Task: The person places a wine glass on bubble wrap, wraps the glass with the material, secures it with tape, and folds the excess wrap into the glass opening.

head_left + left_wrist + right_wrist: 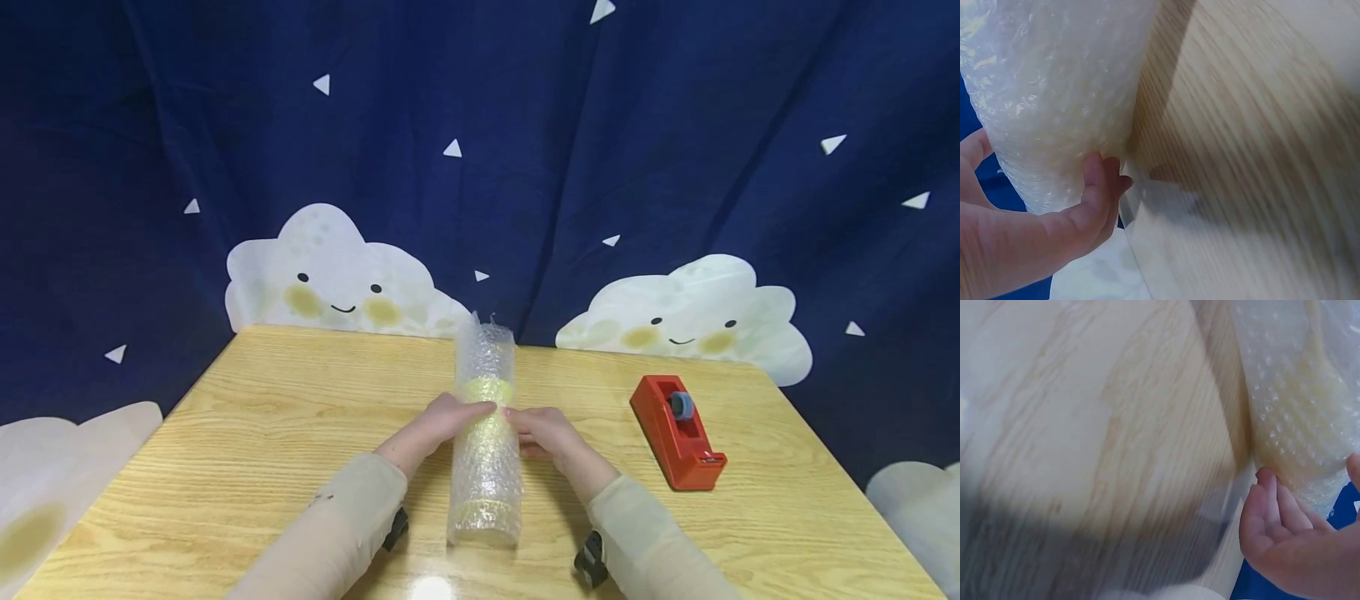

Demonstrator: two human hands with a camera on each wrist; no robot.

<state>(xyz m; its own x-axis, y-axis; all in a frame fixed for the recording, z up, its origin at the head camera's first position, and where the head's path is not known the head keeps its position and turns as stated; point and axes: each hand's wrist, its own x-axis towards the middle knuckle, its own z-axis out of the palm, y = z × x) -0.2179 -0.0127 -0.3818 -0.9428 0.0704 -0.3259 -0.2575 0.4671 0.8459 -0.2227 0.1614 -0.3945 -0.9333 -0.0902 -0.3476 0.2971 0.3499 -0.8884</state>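
In the head view, we are seeing a red tape dispenser [675,454] sitting to the right on the wooden table [337,367], well apart from the right hand [551,433]. Behind, a dark blue curtain [480,75] with white clouds is hanging. The bubble-wrapped roll [486,492] is lying mid-table between both forearms, its long axis running nearly straight away from us, the far end reaching the table's far edge and the near end pointing toward us. We are holding it from both sides: the left hand [453,414] and the right hand are covering part of its middle, their thumbs resting on top.

In the left wrist view, we are curving the left hand partway closed around the wrap, fingertips pressing its side near the table.

In the right wrist view, we are bending the right hand's fingers against the roll's lower side, thumb opposite, gripping loosely.
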